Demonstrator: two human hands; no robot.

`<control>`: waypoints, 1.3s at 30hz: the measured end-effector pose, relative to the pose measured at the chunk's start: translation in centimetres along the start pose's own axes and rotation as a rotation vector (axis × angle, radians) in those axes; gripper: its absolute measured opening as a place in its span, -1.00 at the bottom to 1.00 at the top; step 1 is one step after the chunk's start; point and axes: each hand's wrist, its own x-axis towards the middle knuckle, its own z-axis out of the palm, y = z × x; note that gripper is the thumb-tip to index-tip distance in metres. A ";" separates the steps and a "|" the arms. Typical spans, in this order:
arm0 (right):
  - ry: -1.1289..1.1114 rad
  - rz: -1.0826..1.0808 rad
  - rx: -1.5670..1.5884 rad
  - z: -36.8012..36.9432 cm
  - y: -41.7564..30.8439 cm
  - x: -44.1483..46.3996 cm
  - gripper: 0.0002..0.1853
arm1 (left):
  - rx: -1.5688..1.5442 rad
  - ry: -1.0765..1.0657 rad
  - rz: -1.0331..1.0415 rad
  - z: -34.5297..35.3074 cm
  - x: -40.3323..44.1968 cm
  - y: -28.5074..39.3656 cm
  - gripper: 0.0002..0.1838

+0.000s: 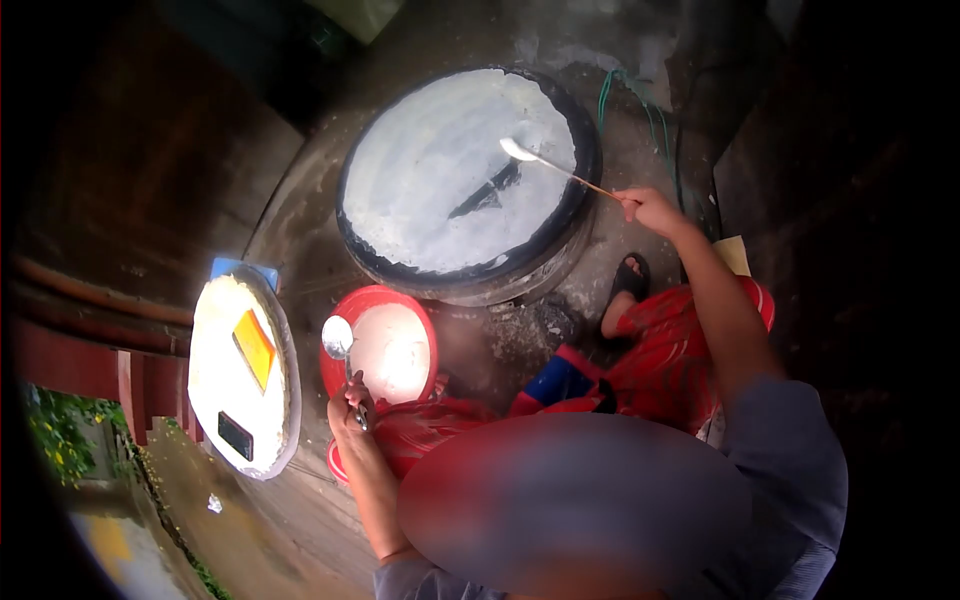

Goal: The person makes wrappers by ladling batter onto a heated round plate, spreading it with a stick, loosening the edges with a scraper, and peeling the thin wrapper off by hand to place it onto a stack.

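My right hand (652, 210) is closed around the thin wooden handle of a spreader (519, 150) whose head is coated white. That head rests over the large round griddle (368, 262), near its right side. Pale batter (440, 165) covers most of the dark surface, and a dark streak shows through beside the spreader head. Lower left, my left hand (352, 403) grips the handle of a metal ladle (337, 337). The ladle's bowl is over the left rim of a red basin (425, 325) holding white batter (390, 352).
A round tray (290, 430), bright white on top, stands at the left. On it lie a yellow-orange flat item (254, 348) and a dark phone-like rectangle (235, 436). A blue object (240, 270) is behind it. Green cord (655, 120) lies right of the griddle, near my sandalled foot (625, 290).
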 end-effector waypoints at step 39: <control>0.172 -0.094 0.163 17.0 -2.3 -8.8 -0.59 | 1.159 -0.196 0.345 8.2 -4.3 -16.1 -0.68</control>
